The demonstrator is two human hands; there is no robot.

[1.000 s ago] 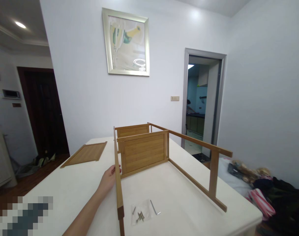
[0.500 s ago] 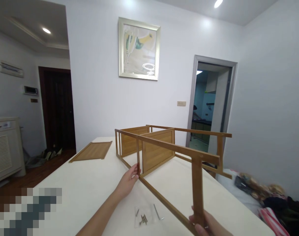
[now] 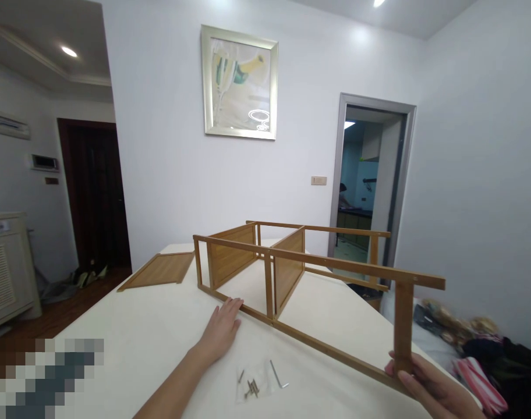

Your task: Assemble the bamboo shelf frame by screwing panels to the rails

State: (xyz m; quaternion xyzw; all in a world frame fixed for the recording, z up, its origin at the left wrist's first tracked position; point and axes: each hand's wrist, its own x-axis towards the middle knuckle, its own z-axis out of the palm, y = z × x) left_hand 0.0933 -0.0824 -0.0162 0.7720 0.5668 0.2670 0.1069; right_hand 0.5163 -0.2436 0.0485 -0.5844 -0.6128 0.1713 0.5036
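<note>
A brown wooden shelf frame (image 3: 335, 262) lies on its side on the white table (image 3: 195, 390), two slatted shelf panels standing upright inside it. My right hand (image 3: 427, 381) is closed around the crosspiece at the frame's near right end, low down by the bottom rail. Fingers stretched out, my left hand (image 3: 224, 326) rests against the near lower rail, left of the middle post. Between my arms lies a clear plastic bag (image 3: 263, 381) with several screws (image 3: 251, 388). An L-shaped hex key (image 3: 278, 374) lies at the bag's right side.
A loose wooden panel (image 3: 160, 270) lies flat at the table's far left. Beyond the table's right edge are heaped clothes (image 3: 505, 361). A wall with a framed picture (image 3: 239, 81) and a doorway (image 3: 364, 180) stand behind. A white cabinet (image 3: 10, 267) is at far left.
The frame has swung round, its near end moving to the right. My right hand has come into view, gripping the crosspiece. My left hand has left the middle post for the lower rail.
</note>
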